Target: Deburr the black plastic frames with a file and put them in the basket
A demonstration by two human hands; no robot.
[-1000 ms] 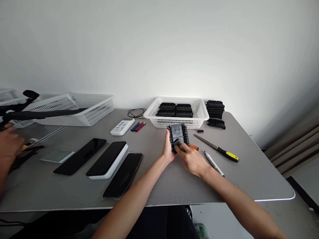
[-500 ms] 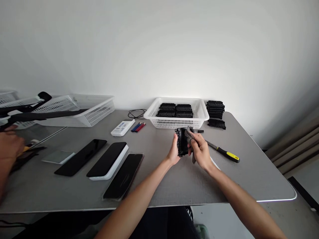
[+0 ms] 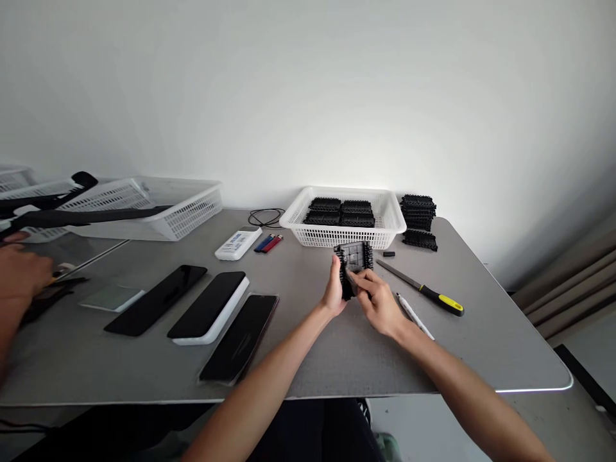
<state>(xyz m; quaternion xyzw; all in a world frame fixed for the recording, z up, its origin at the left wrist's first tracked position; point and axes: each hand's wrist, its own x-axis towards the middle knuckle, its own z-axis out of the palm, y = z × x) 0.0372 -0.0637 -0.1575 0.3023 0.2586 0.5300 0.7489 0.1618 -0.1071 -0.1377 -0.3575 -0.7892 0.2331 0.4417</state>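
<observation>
In front of the near basket, my left hand [image 3: 333, 296] grips a black plastic part [image 3: 359, 256] with toothed side edges by its left side, holding it tilted above the table. My right hand [image 3: 380, 305] is closed on a grey cloth [image 3: 355, 280], mostly hidden by the fingers, and presses it against the lower part of the piece. A white pen [image 3: 414, 316] lies just right of that hand. Farther right is a file [image 3: 423, 289] with a black and yellow handle. A small black cap [image 3: 389, 254] rests behind them.
A white basket [image 3: 344, 239] holds several similar black parts; more are stacked [image 3: 418, 212] beside it. Phones [image 3: 240, 337], a white box [image 3: 238, 244], two lighters [image 3: 268, 243] and a cable [image 3: 266, 218] lie leftward. Another person's hand [image 3: 24, 269] works at far left near other baskets [image 3: 192, 212].
The black part has turned so its ribbed, gridded face shows. My right hand has shifted left and down with the cloth, uncovering the pen and more of the file's blade.
</observation>
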